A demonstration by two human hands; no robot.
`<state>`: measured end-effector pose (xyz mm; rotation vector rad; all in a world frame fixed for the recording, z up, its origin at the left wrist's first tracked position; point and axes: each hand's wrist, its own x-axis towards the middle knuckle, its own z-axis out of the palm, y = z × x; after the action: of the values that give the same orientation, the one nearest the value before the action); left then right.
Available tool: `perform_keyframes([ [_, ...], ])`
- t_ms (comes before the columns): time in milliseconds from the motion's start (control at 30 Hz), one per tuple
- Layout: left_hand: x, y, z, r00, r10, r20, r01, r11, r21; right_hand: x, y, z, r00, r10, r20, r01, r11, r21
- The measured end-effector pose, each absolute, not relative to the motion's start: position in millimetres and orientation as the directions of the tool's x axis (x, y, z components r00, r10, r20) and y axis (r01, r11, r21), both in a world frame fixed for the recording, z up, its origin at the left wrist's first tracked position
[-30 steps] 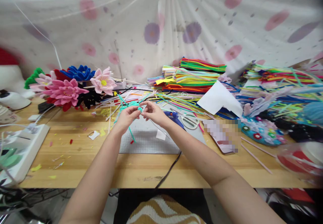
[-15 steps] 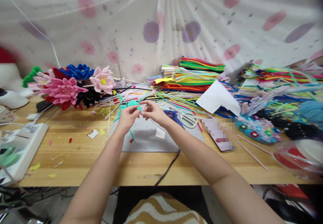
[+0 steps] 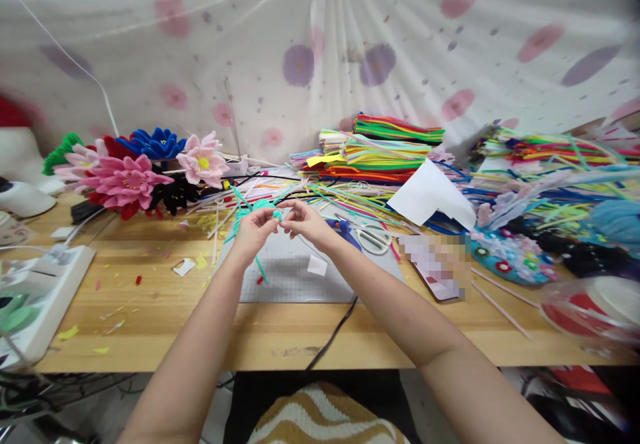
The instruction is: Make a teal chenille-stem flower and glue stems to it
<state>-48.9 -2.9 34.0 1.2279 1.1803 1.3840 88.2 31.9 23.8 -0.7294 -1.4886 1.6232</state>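
Between my fingertips is a small curled turquoise pipe cleaner (image 3: pixel 277 215). My left hand (image 3: pixel 254 232) pinches it from the left. My right hand (image 3: pixel 306 223) closes on its other side, thumb and forefinger together; the exact contact is too small to make out. A thin line hangs below my right fingers. Behind my left hand lies a bunch of turquoise pipe cleaners (image 3: pixel 242 215), partly hidden by it. Both hands are above a grey cutting mat (image 3: pixel 280 284) with a small white paper square (image 3: pixel 317 265) on it.
White-handled scissors (image 3: pixel 374 239) and a blue glue gun (image 3: pixel 345 232) lie right of my hands, near a phone (image 3: pixel 435 271). Fuzzy flowers (image 3: pixel 131 181) stand at left, above a power strip (image 3: pixel 65 297). Bundled pipe cleaners (image 3: pixel 385 147) are stacked behind.
My fingers have shifted very slightly around the small turquoise curl. Both hands stay in the same place, and nothing else has visibly moved.
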Motion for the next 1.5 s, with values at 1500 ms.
perform_keyframes([
  [1500,-58.2,1.8,30.8,-0.045,0.999,0.022,-0.101,-0.027,0.995,83.5,24.1,27.1,-0.37,0.863,0.344,0.109,0.408,-0.906],
])
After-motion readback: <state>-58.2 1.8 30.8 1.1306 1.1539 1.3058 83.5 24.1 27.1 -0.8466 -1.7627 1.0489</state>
